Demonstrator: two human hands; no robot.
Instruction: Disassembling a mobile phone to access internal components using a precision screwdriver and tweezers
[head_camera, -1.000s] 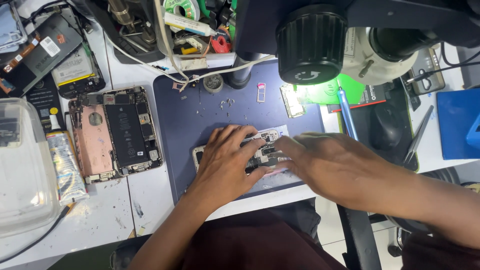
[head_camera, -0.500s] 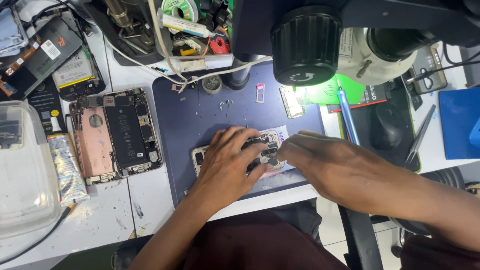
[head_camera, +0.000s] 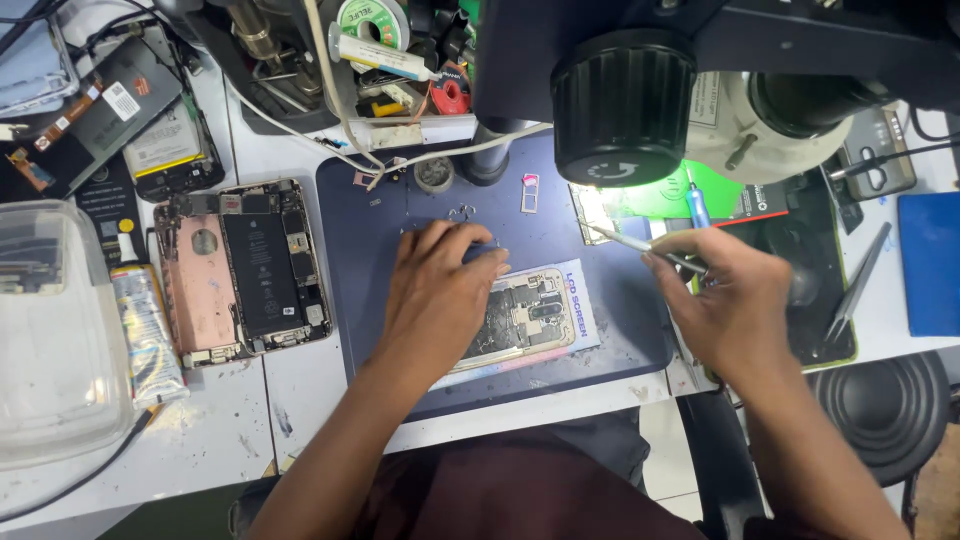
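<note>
An opened phone (head_camera: 525, 320) with its boards exposed lies on a flat package on the dark blue mat (head_camera: 600, 290). My left hand (head_camera: 435, 295) rests flat on the phone's left half, fingers spread toward the mat. To the right, my right hand (head_camera: 725, 305) is raised off the phone and pinches thin metal tweezers (head_camera: 630, 243) whose tip points left toward a small green circuit strip (head_camera: 592, 212). What the tip carries, if anything, is too small to tell.
A second opened pink phone (head_camera: 245, 270) lies left of the mat. A glue tube (head_camera: 145, 320) and clear plastic box (head_camera: 50, 340) sit further left. A microscope head (head_camera: 680, 90) hangs above. Tools clutter the back; spare tweezers (head_camera: 855, 285) and a blue pad (head_camera: 930, 260) lie right.
My right hand has lifted off the phone and moved right and up with the tweezers. My left hand stays on the phone, shifted slightly left.
</note>
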